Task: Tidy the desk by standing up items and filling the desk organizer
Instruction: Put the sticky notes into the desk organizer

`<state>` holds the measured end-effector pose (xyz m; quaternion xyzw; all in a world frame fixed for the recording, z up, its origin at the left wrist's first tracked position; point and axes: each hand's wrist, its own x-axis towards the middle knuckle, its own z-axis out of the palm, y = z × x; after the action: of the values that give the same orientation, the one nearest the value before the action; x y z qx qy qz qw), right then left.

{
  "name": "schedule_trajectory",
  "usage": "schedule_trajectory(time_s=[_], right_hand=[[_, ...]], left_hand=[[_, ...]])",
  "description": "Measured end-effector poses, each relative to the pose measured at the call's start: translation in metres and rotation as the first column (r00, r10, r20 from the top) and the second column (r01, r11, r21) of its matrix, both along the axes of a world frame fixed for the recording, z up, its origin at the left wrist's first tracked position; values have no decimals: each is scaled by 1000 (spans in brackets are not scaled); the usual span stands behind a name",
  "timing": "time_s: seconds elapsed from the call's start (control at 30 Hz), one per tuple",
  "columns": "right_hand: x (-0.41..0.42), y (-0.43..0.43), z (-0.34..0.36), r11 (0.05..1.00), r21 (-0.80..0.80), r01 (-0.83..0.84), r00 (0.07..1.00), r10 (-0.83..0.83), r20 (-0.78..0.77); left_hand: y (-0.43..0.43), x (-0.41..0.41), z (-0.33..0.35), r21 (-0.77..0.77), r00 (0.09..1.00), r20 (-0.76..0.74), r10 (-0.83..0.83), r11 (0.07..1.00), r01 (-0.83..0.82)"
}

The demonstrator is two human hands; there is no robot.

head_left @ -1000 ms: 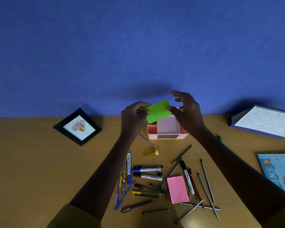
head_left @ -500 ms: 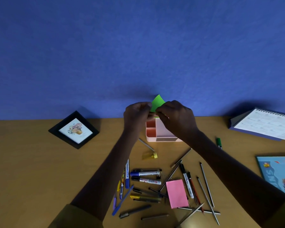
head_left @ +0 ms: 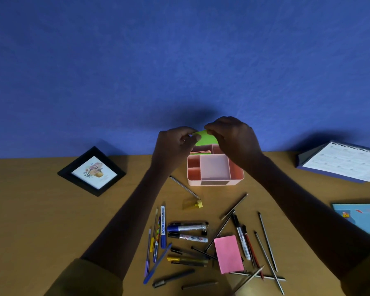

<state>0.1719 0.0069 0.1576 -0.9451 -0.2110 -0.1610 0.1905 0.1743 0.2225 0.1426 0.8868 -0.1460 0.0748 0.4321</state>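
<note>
Green sticky notes [head_left: 206, 139]: you have them in both hands, right?

Yes. Your left hand [head_left: 171, 151] pinches the left corner between thumb and curled fingers, and your right hand [head_left: 233, 140] pinches the top edge, fingers bent down over it.

And where do you hold them?

Above the back of the pink desk organizer [head_left: 215, 180], close to the blue wall. Whether the lower edge touches the rim you cannot tell from here. In the back compartment, just under your hands, orange and green paper edges [head_left: 201, 152] show.

What lies nearer to you?

On the desk [head_left: 30, 221], between your forearms, a pink pad [head_left: 228, 254] lies flat among scattered pencils. Just left of it lie two markers [head_left: 187, 227] side by side, with a row of pens [head_left: 156, 242] further left. A small yellow-capped bottle [head_left: 194, 205] lies on its side in front of the organizer.

And out to your sides?

A black picture frame [head_left: 91, 170] lies flat on your left. On your right are a calendar [head_left: 342, 162] and, nearer, a blue book [head_left: 361, 218].
</note>
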Motion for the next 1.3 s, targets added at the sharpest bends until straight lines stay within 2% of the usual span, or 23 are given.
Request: schedule_trajectory(time_s=[0.2, 0.47, 0.67, 1.03, 1.3], right_hand=[[14, 2, -24, 999, -31, 14, 997, -16, -77], [17, 3, -55, 998, -58, -2, 996, -3, -92], [15, 7, -73, 995, -94, 28, 995, -36, -90], [21, 14, -78, 994, -107, 22, 993, -34, -112], [16, 8, -89, 991, -135, 21, 957, -59, -282]], left_hand=[[-6, 16, -25, 175, 993, 95, 68, 981, -84], [-6, 14, -52, 295, 988, 70, 137, 943, -152], [-6, 14, -68, 389, 990, 63, 124, 911, -138], [-3, 10, -72, 421, 987, 79, 143, 892, -163], [-9, 10, -87, 431, 986, -12, 166, 890, -145]])
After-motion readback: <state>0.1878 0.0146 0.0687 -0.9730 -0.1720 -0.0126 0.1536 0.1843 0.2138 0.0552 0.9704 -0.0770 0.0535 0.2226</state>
